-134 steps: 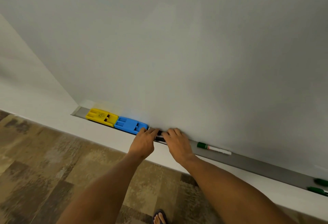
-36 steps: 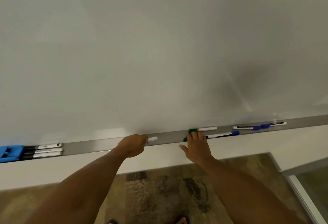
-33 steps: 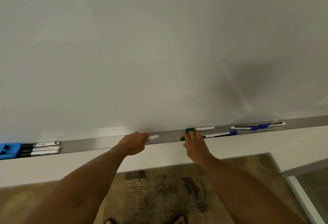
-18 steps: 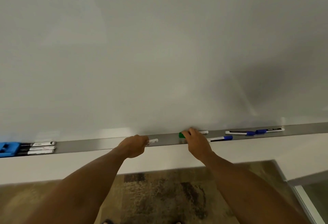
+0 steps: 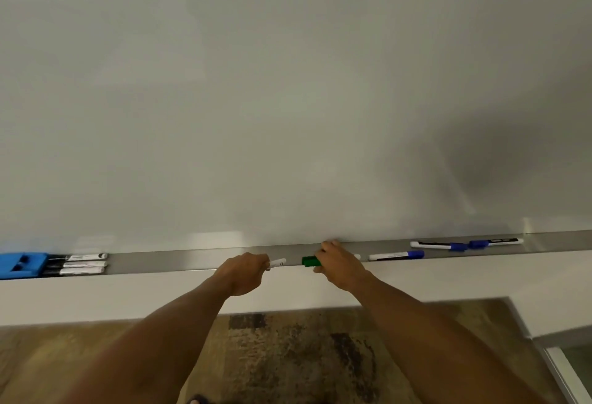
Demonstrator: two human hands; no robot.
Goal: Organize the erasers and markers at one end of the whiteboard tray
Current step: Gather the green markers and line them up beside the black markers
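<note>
A long grey tray [image 5: 179,262] runs under the whiteboard. My left hand [image 5: 243,272] is closed around a marker whose white end [image 5: 278,263] sticks out to the right. My right hand [image 5: 339,264] grips green-capped markers; the green cap [image 5: 310,261] shows at its left and a white tip [image 5: 357,257] at its right. At the tray's far left lie a blue eraser [image 5: 20,264] and three black markers [image 5: 77,264] side by side. To the right lie a blue-capped marker [image 5: 397,255] and two more blue-capped markers [image 5: 464,244] end to end.
The whiteboard [image 5: 288,99] fills the upper view. Below the tray is a white wall ledge [image 5: 128,294], then patterned brown carpet [image 5: 288,355]. A glass panel edge [image 5: 563,371] stands at the lower right.
I have moved right along the tray from the erasers. My right hand has closed over the green markers and drawn them left toward my left hand, which still holds its marker.
</note>
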